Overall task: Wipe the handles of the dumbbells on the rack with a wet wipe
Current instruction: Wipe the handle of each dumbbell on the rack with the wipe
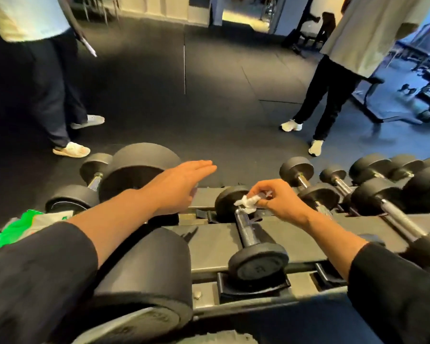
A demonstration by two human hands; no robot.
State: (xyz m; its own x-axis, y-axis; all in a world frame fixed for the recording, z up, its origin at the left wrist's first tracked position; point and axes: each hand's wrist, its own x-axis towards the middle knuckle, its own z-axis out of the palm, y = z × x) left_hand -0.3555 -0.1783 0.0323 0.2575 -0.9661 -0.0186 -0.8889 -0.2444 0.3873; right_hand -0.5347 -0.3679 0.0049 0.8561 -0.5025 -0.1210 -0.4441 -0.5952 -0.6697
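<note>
A small black dumbbell lies on the rack [209, 247] in the middle, its knurled metal handle [247, 230] running toward me. My right hand [279, 198] pinches a crumpled white wet wipe [247, 202] and holds it against the far end of that handle, next to the far head [227, 201]. My left hand [184, 183] hovers flat above the rack's far rail with fingers straight, holding nothing. More dumbbells [387, 207] fill the rack to the right, and a big one [144, 170] lies at the left.
A large dumbbell head [147, 271] sits under my left forearm. A green and white packet [23, 227] lies at the left edge. Two people stand on the black floor beyond the rack, one at the left [47, 95] and one at the right [333, 83]. Benches stand far right.
</note>
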